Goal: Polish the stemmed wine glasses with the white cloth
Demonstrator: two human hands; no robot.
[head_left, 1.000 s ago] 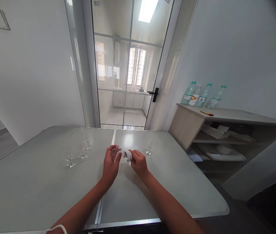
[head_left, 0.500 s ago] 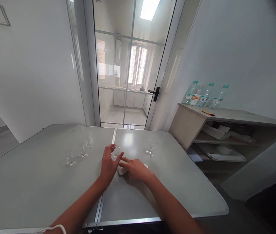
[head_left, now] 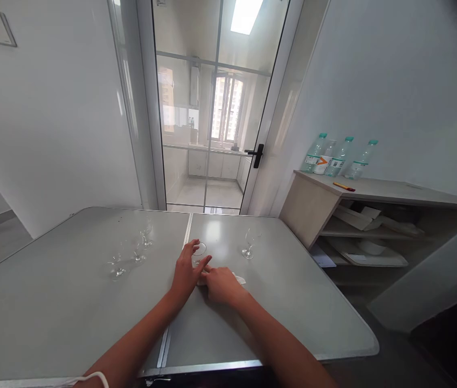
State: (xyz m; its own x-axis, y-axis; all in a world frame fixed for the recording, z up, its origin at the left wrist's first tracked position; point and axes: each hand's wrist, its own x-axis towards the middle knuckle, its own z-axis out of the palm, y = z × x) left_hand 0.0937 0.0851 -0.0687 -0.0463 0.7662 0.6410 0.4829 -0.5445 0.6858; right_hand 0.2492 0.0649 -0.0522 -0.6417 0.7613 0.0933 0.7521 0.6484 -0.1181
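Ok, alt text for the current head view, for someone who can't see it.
A person's left hand curves around a clear glass at a grey table; the right hand, beside it, partly hides something white. Three stemmed glasses stand to the left, another to the right; beyond are a glass-paned door and a cabinet topped with bottles.

White cloth (head_left: 239, 279) mostly hidden behind the right hand (head_left: 221, 284).

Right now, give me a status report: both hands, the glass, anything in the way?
Left hand curled at glass, grip unclear. Right hand over white cloth or paper. Other glasses look clear of both hands: one right, three left.
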